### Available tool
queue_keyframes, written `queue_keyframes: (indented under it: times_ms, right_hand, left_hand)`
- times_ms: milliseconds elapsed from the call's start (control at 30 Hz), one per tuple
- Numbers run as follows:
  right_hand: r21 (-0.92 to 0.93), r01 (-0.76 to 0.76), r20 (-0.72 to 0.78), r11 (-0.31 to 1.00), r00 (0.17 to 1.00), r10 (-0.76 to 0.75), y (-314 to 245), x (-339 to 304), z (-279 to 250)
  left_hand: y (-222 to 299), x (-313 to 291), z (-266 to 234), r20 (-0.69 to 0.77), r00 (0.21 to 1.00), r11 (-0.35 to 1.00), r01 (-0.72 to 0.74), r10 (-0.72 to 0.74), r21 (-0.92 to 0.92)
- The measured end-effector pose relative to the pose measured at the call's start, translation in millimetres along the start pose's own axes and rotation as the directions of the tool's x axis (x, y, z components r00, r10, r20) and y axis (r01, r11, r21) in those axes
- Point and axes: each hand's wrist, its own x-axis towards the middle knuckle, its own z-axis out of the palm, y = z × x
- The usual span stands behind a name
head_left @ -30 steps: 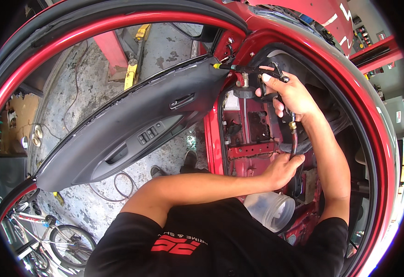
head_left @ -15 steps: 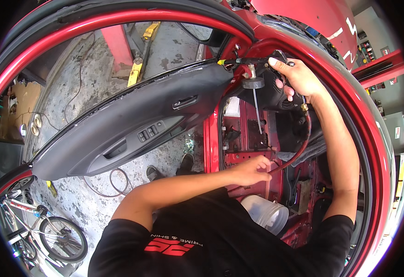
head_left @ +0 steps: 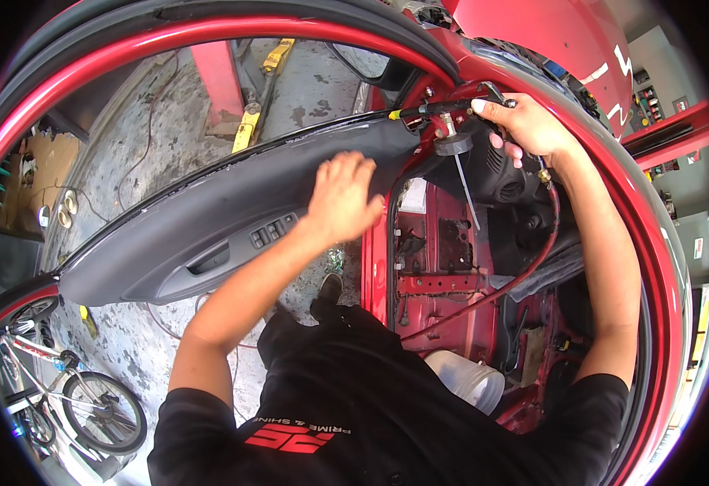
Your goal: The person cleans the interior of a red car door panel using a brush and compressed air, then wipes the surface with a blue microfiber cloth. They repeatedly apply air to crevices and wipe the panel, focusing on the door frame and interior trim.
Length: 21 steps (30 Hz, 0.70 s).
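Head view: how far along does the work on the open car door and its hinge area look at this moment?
Done: the red door stands open with its grey trim panel in place. In hand: the right hand grips a spray gun on a red hose, nozzle toward the door's front edge, while the left hand rests flat on the panel. Left: no spray or wetness is visible, so progress cannot be judged.

Black spray gun (head_left: 452, 109) level, grey door panel (head_left: 209, 227) tilted

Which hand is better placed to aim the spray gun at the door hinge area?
The right hand: it already grips the black metal spray gun with its red hose near the hinge. The left hand rests flat on the grey plastic door panel.
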Motion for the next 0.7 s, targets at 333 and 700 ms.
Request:
queue_keyframes:
  times_ms: [333, 700]
  right_hand:
    - [-0.097, 0.023, 0.024, 0.995, 0.999, -0.021, -18.1, 3.4, 0.0]
    - [-0.151, 0.056, 0.050, 0.987, 0.998, -0.048, -27.2, 8.8, 0.9]
  left_hand:
    - [-30.1, 51.0, 5.3, 0.139, 0.968, 0.919, 0.145, -0.208, 0.366]
    - [-27.8, 70.1, 8.0, 0.087, 0.975, 0.947, 0.174, -0.204, 0.270]
